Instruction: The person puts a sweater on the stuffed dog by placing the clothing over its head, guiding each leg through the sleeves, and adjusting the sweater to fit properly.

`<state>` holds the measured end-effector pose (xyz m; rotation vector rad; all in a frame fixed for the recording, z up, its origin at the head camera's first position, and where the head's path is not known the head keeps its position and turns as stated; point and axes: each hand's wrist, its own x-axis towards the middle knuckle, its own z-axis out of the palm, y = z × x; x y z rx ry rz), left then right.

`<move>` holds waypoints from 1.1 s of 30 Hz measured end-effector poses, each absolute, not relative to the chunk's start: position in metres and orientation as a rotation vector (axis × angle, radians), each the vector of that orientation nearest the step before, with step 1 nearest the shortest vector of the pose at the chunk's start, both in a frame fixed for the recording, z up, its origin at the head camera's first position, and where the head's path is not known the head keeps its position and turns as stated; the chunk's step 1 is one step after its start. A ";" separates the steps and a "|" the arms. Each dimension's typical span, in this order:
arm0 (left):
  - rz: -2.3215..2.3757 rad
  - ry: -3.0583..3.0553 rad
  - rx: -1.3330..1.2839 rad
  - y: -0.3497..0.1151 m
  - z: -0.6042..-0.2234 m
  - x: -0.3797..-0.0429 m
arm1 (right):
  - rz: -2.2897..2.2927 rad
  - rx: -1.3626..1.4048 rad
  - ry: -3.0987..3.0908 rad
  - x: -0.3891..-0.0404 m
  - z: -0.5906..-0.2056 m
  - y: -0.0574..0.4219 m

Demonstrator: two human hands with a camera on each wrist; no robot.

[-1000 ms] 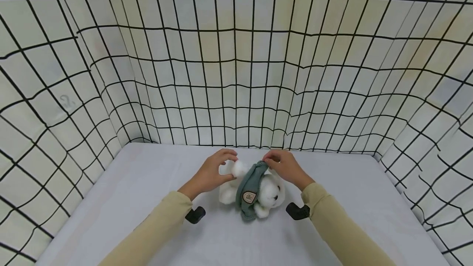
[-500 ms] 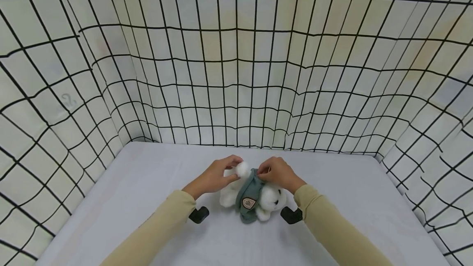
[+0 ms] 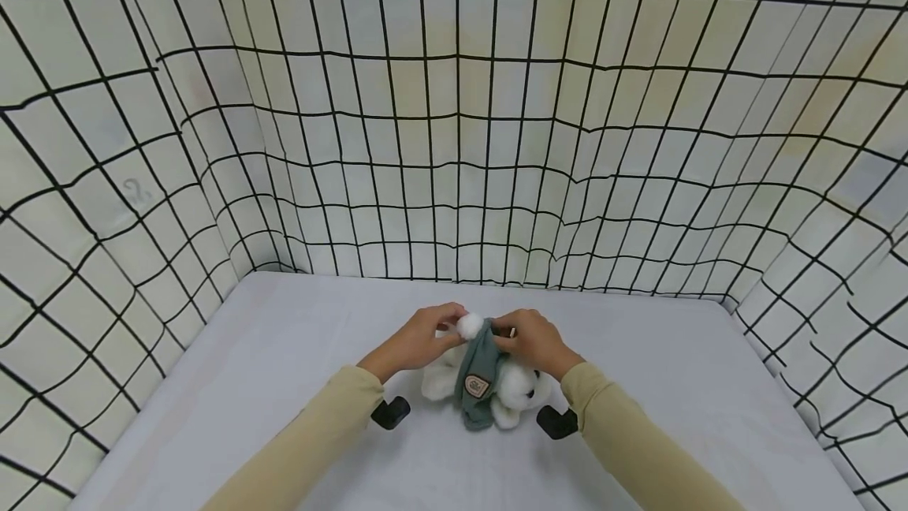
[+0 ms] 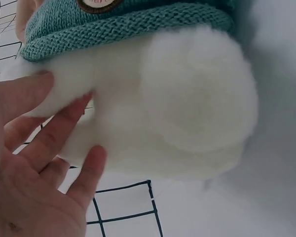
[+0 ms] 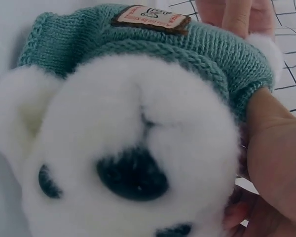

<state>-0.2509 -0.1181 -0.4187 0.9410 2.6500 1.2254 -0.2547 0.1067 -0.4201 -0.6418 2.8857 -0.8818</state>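
A white plush teddy bear (image 3: 520, 386) in a teal knitted sweater (image 3: 479, 373) lies on its side, head to the right and legs to the left. My left hand (image 3: 417, 344) holds its raised white leg (image 3: 470, 326) between thumb and fingers. In the left wrist view, that thumb and the fingertips (image 4: 98, 153) touch the white fur below the sweater's hem. My right hand (image 3: 535, 343) pinches the sweater's upper sleeve at its end. In the right wrist view, the thumb side of my right hand (image 5: 276, 143) meets the teal cuff (image 5: 256, 91), beside the bear's face.
The bear lies on a white-covered table (image 3: 319, 314). Black grid netting (image 3: 457, 140) over a pale backdrop surrounds the table at the back and both sides. A black wrist-worn device (image 3: 392, 414) shows below the left wrist, and another black device (image 3: 556, 422) below the right.
My right hand has moved left and a little down with the sleeve end. My left hand has shifted slightly right with the leg, so both hands are closer together.
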 end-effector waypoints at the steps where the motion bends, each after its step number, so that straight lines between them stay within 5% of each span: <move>1: 1.213 2.638 0.946 -0.118 -0.418 -0.252 | -0.906 -0.648 2.877 -0.255 -0.420 0.108; 20: 0.854 2.729 0.991 -0.100 -0.408 -0.264 | -1.085 -0.802 2.786 -0.252 -0.413 0.106; 33: 1.040 2.791 0.854 -0.091 -0.410 -0.263 | -0.973 -0.820 2.765 -0.250 -0.410 0.100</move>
